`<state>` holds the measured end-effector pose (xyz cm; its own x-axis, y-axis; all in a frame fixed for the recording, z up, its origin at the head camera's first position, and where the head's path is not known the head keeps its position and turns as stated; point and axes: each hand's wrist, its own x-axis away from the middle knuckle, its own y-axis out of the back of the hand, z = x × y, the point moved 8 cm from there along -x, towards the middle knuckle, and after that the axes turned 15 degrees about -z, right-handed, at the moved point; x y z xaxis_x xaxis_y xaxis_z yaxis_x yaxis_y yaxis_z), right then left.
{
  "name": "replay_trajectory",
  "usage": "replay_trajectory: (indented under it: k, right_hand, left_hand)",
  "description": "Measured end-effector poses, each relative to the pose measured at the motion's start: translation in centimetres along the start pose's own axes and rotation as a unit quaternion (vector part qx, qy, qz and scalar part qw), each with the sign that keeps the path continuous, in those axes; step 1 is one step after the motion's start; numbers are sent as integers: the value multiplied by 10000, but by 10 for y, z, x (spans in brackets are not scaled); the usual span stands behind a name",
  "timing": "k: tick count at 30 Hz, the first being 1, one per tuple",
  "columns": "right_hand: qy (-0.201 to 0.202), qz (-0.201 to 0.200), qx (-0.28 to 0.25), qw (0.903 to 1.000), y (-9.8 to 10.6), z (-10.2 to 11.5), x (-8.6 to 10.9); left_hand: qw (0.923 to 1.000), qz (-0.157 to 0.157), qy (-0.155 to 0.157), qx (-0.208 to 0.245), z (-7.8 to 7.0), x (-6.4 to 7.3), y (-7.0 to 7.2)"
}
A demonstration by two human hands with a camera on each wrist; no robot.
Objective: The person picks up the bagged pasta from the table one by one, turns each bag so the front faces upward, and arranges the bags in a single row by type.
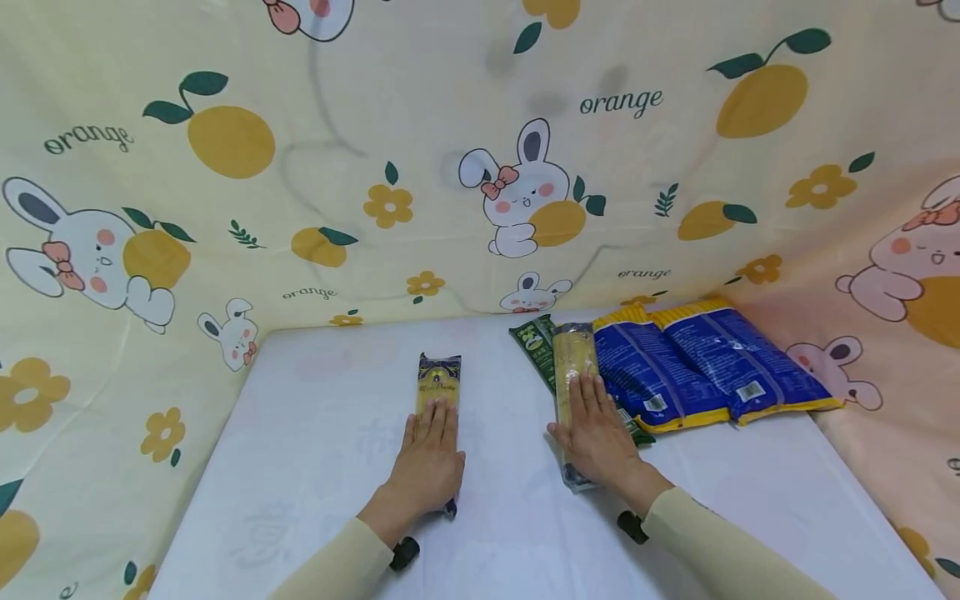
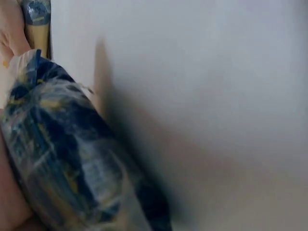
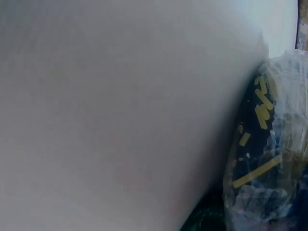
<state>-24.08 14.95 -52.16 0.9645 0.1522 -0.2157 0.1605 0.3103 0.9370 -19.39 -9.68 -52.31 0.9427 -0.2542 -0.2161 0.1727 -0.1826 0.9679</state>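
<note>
Cloth (image 1: 420,83) printed "orange" backs the white worktop (image 1: 502,542). One person's left grip (image 1: 429,462), fingers straight, rests on a navy-topped packet (image 1: 438,379) lettered "Pasta"; their right grip (image 1: 597,433), likewise unclenched, rests on a yellow packet (image 1: 576,354) overlapping a green packet (image 1: 534,337) near blue bags (image 1: 652,367).

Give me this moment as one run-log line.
left hand: rests on pasta pack; right hand: rests on second pasta pack; green packet: partly covered; blue bags: at right

Two yellow packets (image 1: 438,383) (image 1: 574,354) (dark-ended), apart

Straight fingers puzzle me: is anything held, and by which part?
Nothing looks gripped: the left hand rests on the left yellow packet, the right hand on the right yellow packet.
</note>
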Motion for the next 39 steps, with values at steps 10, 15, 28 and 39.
replay_trajectory:
  k: [10,15,28,39]
  right_hand:
    - [265,-64,53,9996,-3,16,7]
    - [450,80,-26,9990,-10,26,10]
    - [761,202,-279,9965,-15,54,19]
    - [741,247,-303,9965,-14,56,19]
  left_hand:
    - [9996,-63,281,70,38,9,8]
    - [9993,102,370,9,64,16,12]
    - [9970,149,754,-63,141,42,33]
    - [9941,-141,1073,17,194,69,47]
